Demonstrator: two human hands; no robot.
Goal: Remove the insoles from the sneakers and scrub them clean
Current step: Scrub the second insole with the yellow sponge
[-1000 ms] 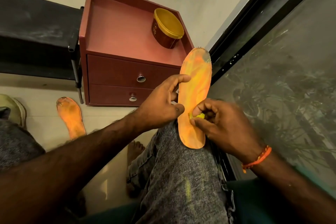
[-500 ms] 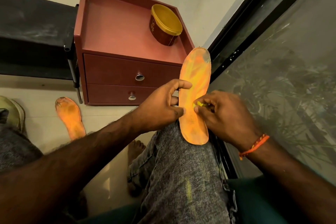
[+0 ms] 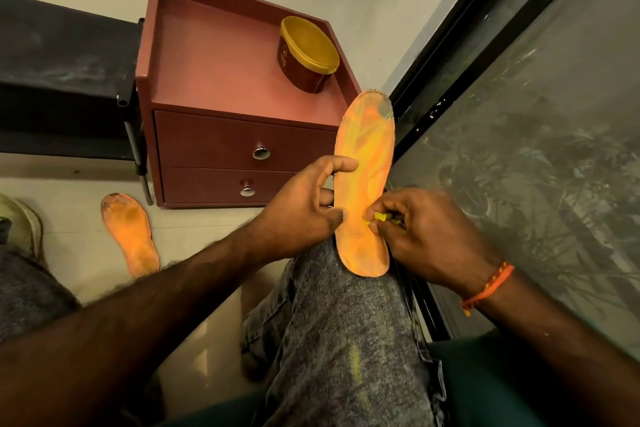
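Observation:
An orange insole [image 3: 365, 163] stands heel-down on my right knee, its worn grey toe pointing up. My left hand [image 3: 301, 208] grips its left edge, thumb on the front face and fingers behind. My right hand [image 3: 426, 236] is closed on a small yellow scrubber [image 3: 380, 217], pressed against the insole's lower right part. A second orange insole [image 3: 130, 232], dirty at the toe, lies flat on the floor to the left. Part of a pale sneaker [image 3: 20, 222] shows at the far left edge.
A dark red two-drawer cabinet [image 3: 214, 146] stands against the wall, with a yellow-lidded tub [image 3: 306, 54] on its top. A black shelf [image 3: 62, 80] is to its left. A dark-framed glass door [image 3: 519, 114] runs along my right side. My grey jeans leg [image 3: 339, 340] is under the insole.
My right hand with the scrubber moved up the insole, then back down a little. The left hand keeps its grip, and the insole stays on the knee.

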